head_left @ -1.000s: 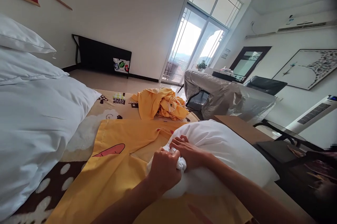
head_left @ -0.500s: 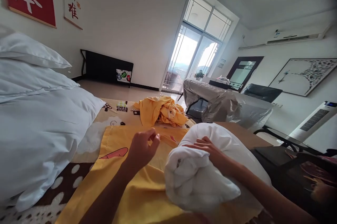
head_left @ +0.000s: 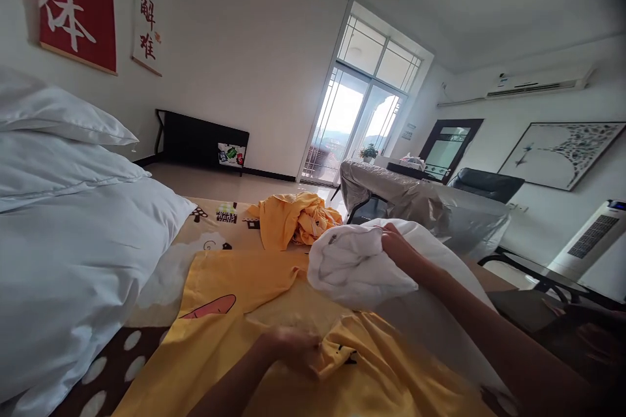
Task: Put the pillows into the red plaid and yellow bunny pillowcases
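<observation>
A yellow pillowcase (head_left: 215, 352) with a pink printed shape lies spread out in front of me, its opening partly apart. My left hand (head_left: 296, 346) is closed on a bunched edge of the pillowcase, near its middle. My right hand (head_left: 397, 248) grips the end of a white pillow (head_left: 357, 273), which is folded over and lifted above the pillowcase; some of its fingers are hidden. The rest of the pillow stretches back under my right forearm.
White pillows (head_left: 88, 234) are stacked at the left on a patterned bedspread (head_left: 171, 273). A crumpled yellow cloth (head_left: 293, 218) lies beyond the pillowcase. Farther back stand a plastic-covered table (head_left: 411, 188), a black chair (head_left: 489, 183) and a white tower fan (head_left: 594, 241).
My left hand has moved down and right and taken hold of the pillowcase edge, pulling it up. My right hand has lifted the pillow's folded end off the cloth.
</observation>
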A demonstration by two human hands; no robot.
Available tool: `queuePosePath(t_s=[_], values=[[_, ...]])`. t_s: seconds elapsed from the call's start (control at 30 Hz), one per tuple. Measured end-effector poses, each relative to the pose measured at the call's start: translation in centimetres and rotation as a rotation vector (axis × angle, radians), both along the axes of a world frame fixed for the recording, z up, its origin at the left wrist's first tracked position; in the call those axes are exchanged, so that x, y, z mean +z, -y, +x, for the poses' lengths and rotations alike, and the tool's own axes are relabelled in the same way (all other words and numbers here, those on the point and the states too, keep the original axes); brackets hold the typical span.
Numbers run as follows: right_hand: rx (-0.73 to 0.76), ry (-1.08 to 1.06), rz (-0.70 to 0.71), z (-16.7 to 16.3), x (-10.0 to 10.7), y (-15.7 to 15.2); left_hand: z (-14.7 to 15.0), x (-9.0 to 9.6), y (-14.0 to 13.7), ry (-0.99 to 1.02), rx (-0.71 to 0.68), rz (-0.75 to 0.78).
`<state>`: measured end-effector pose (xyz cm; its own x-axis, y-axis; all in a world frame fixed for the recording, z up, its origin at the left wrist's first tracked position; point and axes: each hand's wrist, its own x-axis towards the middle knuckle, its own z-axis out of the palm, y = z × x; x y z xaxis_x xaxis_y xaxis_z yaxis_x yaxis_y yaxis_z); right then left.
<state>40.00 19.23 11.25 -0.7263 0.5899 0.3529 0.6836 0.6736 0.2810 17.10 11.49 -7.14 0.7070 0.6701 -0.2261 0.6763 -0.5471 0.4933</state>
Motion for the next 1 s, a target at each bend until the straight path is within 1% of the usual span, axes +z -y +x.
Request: queuePosePath(t_s=[0.1, 0.17, 0.27, 0.33, 0.4, 0.43, 0.47, 0.53, 0.57, 0.63, 0.67, 0.7, 0.77, 0.83, 0.9, 1.0], values=[[-0.022, 0.047, -0.158, -2.5, -1.1, -0.8, -0.5, -0.2, -0.4, -0.005, -0.064, -0.038], [-0.051, 0.077, -0.264, -4.0, -2.8, -1.7, -0.7, -0.1, -0.7, 0.027, -0.115, -0.053], [-0.059, 0.102, -0.336, -6.0, -6.6, -3.4, -1.7, 0.7, -1.2, 0.174, -0.244, -0.114], [-0.049, 0.121, -0.378, -7.2, -9.3, -4.2, -3.3, 1.8, -1.3, 0.261, -0.268, -0.147], [-0.033, 0.126, -0.408, -8.0, -11.5, -4.7, -5.7, 3.3, -1.3, 0.3, -0.228, -0.151], [-0.027, 0.12, -0.416, -8.2, -12.2, -4.8, -7.0, 3.9, -1.3, 0.316, -0.189, -0.15], [-0.022, 0.111, -0.421, -8.3, -12.7, -4.8, -8.4, 4.4, -1.4, 0.319, -0.123, -0.144], [-0.015, 0.094, -0.429, -8.1, -13.0, -4.5, -10.7, 4.5, -2.2, 0.278, 0.083, -0.099], [-0.011, 0.087, -0.432, -8.0, -12.9, -4.3, -11.5, 4.2, -2.8, 0.243, 0.212, -0.055], [-0.002, 0.073, -0.437, -7.7, -12.7, -3.7, -12.1, 2.6, -4.3, 0.172, 0.45, 0.071], [0.0, 0.066, -0.437, -7.7, -12.5, -3.3, -11.9, 1.6, -5.0, 0.152, 0.528, 0.132], [0.002, 0.063, -0.435, -7.7, -12.4, -3.0, -11.5, 0.4, -5.7, 0.142, 0.573, 0.179], [0.003, 0.068, -0.425, -7.8, -12.3, -2.4, -10.3, -1.7, -6.6, 0.114, 0.599, 0.242], [0.005, 0.082, -0.41, -7.9, -12.3, -1.9, -9.0, -3.4, -7.0, 0.074, 0.58, 0.289], [0.005, 0.087, -0.394, -7.9, -12.4, -1.6, -8.1, -4.3, -6.9, 0.03, 0.571, 0.343], [-0.002, 0.085, -0.368, -7.9, -12.2, -1.4, -7.8, -4.8, -6.8, -0.011, 0.574, 0.406]])
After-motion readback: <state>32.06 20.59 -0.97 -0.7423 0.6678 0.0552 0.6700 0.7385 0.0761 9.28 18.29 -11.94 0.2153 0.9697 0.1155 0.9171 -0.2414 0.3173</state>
